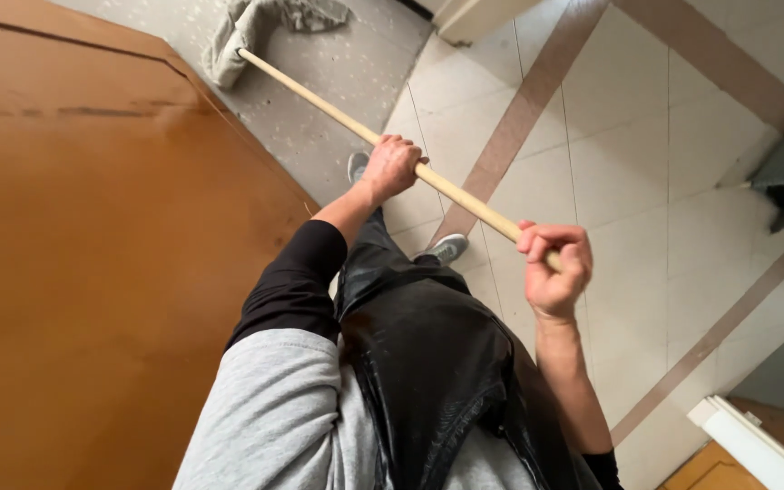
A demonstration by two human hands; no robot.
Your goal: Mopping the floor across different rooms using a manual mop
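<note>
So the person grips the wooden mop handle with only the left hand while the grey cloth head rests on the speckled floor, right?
Not quite. The head view shows both hands on the mop handle: left hand and right hand. The grey cloth head does rest on the speckled floor.

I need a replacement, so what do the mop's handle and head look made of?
The handle, gripped by the left hand and right hand, looks like bare, unpainted wood: pale tan, matte, uniformly round. The mop head appears to be grey cloth, limp and creased on the speckled floor, possibly damp.
</note>
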